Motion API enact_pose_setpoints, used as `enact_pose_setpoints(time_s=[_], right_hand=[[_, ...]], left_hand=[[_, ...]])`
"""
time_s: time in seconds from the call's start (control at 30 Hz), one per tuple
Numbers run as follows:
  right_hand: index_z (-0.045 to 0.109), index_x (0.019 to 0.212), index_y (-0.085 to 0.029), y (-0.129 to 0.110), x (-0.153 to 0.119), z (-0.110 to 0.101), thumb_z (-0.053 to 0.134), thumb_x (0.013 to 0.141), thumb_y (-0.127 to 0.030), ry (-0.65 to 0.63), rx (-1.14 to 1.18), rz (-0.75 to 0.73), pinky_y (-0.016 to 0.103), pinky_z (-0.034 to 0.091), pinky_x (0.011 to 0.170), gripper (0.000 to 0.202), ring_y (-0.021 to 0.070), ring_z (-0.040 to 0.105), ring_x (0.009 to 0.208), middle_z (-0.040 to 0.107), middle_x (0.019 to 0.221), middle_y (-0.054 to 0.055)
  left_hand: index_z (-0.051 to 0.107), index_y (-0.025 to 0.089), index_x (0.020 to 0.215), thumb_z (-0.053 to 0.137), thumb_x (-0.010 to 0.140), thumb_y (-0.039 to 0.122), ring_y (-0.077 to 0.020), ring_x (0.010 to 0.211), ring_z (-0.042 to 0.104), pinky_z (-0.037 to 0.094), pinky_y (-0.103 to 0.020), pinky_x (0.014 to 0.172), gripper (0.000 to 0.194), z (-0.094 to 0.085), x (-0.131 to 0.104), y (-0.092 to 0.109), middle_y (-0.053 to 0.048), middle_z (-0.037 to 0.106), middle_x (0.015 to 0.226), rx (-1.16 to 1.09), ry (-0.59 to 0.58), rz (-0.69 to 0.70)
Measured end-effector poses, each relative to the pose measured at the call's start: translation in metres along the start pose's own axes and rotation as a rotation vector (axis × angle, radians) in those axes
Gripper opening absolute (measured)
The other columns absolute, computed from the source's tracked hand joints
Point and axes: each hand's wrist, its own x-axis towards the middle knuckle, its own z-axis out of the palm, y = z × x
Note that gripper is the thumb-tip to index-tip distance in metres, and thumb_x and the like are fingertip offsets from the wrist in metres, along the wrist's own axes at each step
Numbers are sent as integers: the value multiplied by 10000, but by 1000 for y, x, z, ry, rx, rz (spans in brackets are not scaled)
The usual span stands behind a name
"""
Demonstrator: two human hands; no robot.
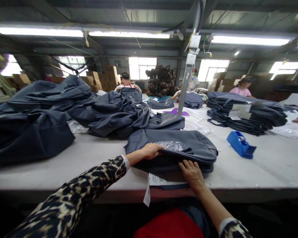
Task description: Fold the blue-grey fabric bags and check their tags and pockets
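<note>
A dark blue-grey bag (198, 140) lies flat at the table's front edge, with a clear plastic packet (172, 145) on top of it. My left hand (151, 151) pinches the near edge of the bag's upper layer. Below that edge, my right hand (192, 172) rests on the bag's front side with its fingers spread, the fingertips partly under the upper layer. A white printed label (157, 179) and a narrow tag hang out of the bag at the table edge.
Heaped dark bags (114, 114) cover the left and middle of the white table (94, 148). A blue tape dispenser (241, 144) stands to the right, before a stack of folded bags (253, 115). A metal pole (184, 86) rises behind. Several people are across the table; a person's hand shows far right.
</note>
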Motion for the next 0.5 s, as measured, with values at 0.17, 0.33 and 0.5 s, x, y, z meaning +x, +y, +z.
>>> enact_pose_setpoints(time_s=[0.17,0.33,0.5], right_hand=[[674,942,-205,13,32,-22,476,951,-126,41,13,41,357,287,794,213,198,548,812,669,831,37],[657,972,-205,27,68,-72,484,957,-147,120,31,17,353,271,785,182,202,546,829,669,846,32],[661,991,-204,30,98,-120,465,993,-242,209,23,-60,336,281,729,199,199,563,776,683,847,38]], left_hand=[[673,211,1058,580,872,466,-194,854,618,449,-233,715,329,-36,6,-5,-27,683,959,-114,-104,28],[640,148,829,321,932,672,-129,630,469,381,-234,589,622,-88,6,-10,-1,563,719,-354,-216,81],[621,132,783,493,874,656,-112,595,403,348,-242,570,547,-139,-8,-6,12,506,662,-508,-226,156]])
